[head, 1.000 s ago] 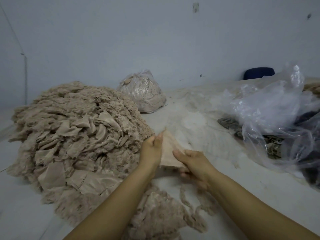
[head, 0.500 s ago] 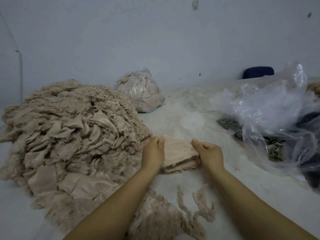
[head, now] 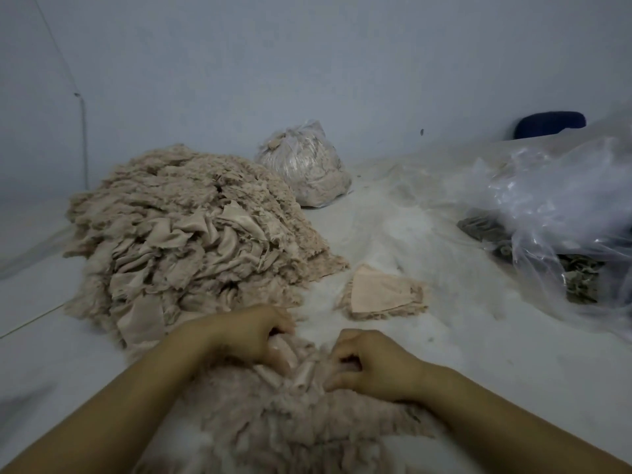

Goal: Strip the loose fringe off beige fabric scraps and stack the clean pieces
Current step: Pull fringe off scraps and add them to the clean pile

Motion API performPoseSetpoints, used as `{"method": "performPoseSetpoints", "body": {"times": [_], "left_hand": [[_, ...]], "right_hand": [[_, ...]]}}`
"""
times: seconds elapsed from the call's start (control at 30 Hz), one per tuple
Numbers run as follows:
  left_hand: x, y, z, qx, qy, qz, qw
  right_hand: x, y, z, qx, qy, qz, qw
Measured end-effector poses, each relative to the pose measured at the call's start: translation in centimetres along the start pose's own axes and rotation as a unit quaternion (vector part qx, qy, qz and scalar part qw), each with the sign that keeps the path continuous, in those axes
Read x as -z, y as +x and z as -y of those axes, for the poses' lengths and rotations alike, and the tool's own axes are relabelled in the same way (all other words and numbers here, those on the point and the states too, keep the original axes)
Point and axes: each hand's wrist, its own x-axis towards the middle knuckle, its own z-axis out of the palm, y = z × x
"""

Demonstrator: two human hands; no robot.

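From the head camera, our left hand [head: 254,331] and right hand [head: 371,362] both curl into the fringed scrap heap [head: 294,415], seemingly pinching one scrap (blur hides which). The clean stack [head: 384,295] lies beyond our grip. We should pinch near the fringe line before pulling.

Pale floor [head: 444,354], large beige scrap heap [head: 178,241] at 10 o'clock, tied bag of scraps [head: 304,165] at 12, small clean-piece stack [head: 383,294] centre, clear plastic bag [head: 554,213] at 2, fringed scraps [head: 290,422] at 6
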Motion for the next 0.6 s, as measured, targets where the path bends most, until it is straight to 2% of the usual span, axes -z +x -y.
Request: {"method": "performPoseSetpoints", "body": {"times": [0.07, 0.13, 0.23, 0.3, 0.4, 0.47, 0.53, 0.6], "left_hand": [[-0.8, -0.7, 0.1, -0.005, -0.056, -0.050, 0.997], [-1.3, -1.3, 0.4, 0.020, -0.144, -0.107, 0.984], [-1.9, -1.6, 0.9, 0.053, -0.172, -0.170, 0.969], [-2.5, -1.2, 0.6, 0.042, -0.188, -0.194, 0.962], [-2.9, -0.5, -0.5, 0.031, -0.241, -0.254, 0.936], [-3.1, -0.1, -0.4, 0.048, -0.215, -0.266, 0.938], [-3.2, 0.0, -0.1, 0.086, -0.094, -0.264, 0.956], [-3.2, -0.3, -0.2, 0.072, -0.056, -0.303, 0.949]], "right_hand": [[0.6, -0.3, 0.0, -0.011, -0.022, 0.015, 1.000], [0.8, -0.8, 0.3, -0.041, 0.023, -0.026, 0.999], [1.0, -1.4, 0.3, -0.078, 0.213, -0.098, 0.969], [1.3, -1.6, 0.5, -0.095, 0.302, -0.096, 0.944], [1.0, -1.2, 1.5, -0.109, 0.280, -0.075, 0.951], [0.5, -0.6, 1.7, -0.118, 0.292, -0.120, 0.941], [0.5, -0.6, 1.6, -0.126, 0.365, -0.174, 0.906], [0.8, -0.7, 1.5, -0.122, 0.401, -0.208, 0.884]]}}
